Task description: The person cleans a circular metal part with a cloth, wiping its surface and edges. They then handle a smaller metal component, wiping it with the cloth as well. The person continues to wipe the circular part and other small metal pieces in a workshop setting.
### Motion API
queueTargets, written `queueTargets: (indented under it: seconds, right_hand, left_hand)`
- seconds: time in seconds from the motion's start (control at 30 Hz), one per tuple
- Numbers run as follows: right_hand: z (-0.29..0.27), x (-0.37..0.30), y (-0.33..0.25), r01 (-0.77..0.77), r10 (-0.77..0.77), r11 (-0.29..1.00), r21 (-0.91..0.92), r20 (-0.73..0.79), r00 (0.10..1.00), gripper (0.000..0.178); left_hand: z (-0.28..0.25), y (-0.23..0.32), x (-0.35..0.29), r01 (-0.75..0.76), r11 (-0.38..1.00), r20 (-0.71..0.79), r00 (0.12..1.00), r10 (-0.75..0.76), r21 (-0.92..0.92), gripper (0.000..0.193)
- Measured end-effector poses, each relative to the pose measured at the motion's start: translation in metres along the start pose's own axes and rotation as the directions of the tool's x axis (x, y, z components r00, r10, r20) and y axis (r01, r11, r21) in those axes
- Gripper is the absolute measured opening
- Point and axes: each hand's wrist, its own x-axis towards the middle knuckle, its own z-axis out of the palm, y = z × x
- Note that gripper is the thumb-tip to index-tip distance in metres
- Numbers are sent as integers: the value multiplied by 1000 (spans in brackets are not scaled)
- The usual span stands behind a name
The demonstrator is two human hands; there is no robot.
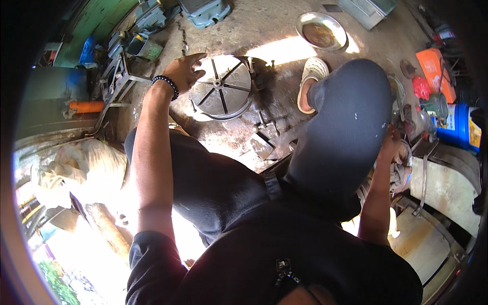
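A round metal rotary table (236, 81) with slots running out from its centre lies flat on the floor in front of me. My left hand (184, 72), with a dark beaded bracelet at the wrist, is at its left edge, fingers stretched out and apart. Whether the fingertips touch the metal I cannot tell. Over on the right, beyond my bent knee, my right hand (390, 145) reaches down to crumpled greyish rags (399, 175) in a container. Its fingers are mostly hidden there.
A metal basin (321, 31) and a grey metal box (367, 12) sit at the far side. Close to the rotary table are a crank handle (265, 123) and a metal block (260, 146). A metal stand (122, 76) is at left; a blue bucket (452, 127) and orange case (434, 71) at right.
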Motion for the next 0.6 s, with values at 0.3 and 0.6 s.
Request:
queueTargets:
  seconds: [0.3,0.6]
  right_hand:
    - [9,0,-9,-66,53,968,241,61,997,26]
    - [3,6,-64,52,-56,928,369,0,998,12]
  left_hand:
    - [-32,24,-14,-86,986,-157,986,64,-140,54]
    - [-15,16,-8,-105,979,-69,993,94,-173,55]
